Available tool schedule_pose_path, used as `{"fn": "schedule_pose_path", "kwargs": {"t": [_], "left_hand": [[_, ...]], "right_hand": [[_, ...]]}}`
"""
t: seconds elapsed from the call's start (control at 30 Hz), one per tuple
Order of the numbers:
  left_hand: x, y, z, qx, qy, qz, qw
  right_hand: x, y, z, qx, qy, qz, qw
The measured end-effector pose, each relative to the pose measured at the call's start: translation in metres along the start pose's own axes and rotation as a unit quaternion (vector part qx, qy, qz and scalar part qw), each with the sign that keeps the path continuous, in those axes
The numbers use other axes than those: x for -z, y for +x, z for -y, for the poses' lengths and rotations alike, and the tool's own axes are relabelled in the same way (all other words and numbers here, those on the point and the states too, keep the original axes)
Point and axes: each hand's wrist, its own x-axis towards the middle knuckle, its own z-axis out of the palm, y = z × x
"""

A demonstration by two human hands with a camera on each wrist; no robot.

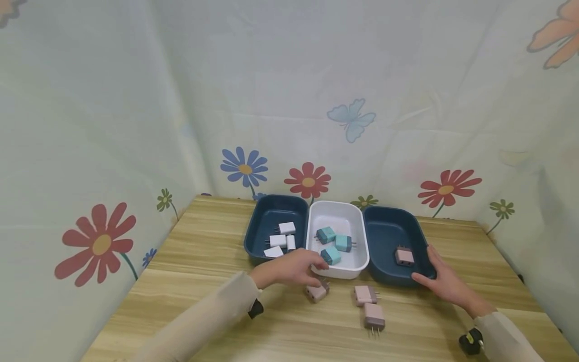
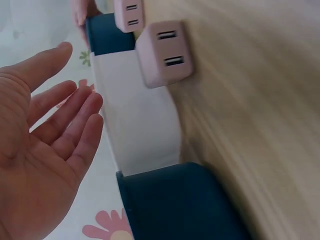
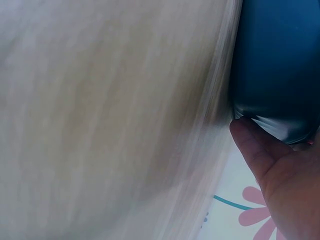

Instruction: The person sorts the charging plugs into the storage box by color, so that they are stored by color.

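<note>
My left hand (image 1: 294,269) hovers over the table just in front of the white bin, its fingers loosely spread and holding nothing. Below its fingertips lies a pink USB charger plug (image 1: 318,293). Two more pink charger plugs (image 1: 374,317) lie on the table to the right. My right hand (image 1: 448,284) holds the front right corner of the right dark blue bin (image 1: 384,234), thumb against the front wall and fingers along the side. In the right wrist view the thumb (image 3: 255,145) presses on that wall; the other fingers are mostly hidden. One pink plug (image 1: 404,256) sits inside this bin.
The white bin (image 1: 338,211) in the middle holds three teal charger plugs (image 1: 331,255). Several white charger plugs (image 1: 287,228) lie in the left dark blue bin (image 1: 271,211). The bins stand side by side on a wooden table (image 1: 203,241), before a flowered curtain (image 1: 271,100).
</note>
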Motion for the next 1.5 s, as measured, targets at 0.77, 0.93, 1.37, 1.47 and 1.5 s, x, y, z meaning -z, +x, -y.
{"fn": "schedule_pose_path", "kwargs": {"t": [0.77,0.93,1.37,1.47,1.5], "left_hand": [[-0.026,-0.008,0.013,-0.027,0.067,0.036,0.9967],[-0.027,-0.008,0.013,-0.021,0.069,0.035,0.9968],[-0.032,-0.007,0.012,-0.012,0.066,0.045,0.9967],[-0.034,-0.005,0.014,-0.012,0.071,0.045,0.9964],[-0.035,-0.005,0.014,-0.011,0.073,0.045,0.9963]], "right_hand": [[0.002,-0.001,0.002,-0.005,-0.004,0.008,1.0],[0.002,-0.001,0.001,-0.006,-0.005,0.009,0.9999],[0.003,0.0,-0.003,0.006,-0.003,0.008,0.9999],[0.004,-0.001,-0.004,0.005,-0.002,0.011,0.9999],[0.004,-0.001,-0.004,0.006,-0.003,0.01,0.9999]]}}
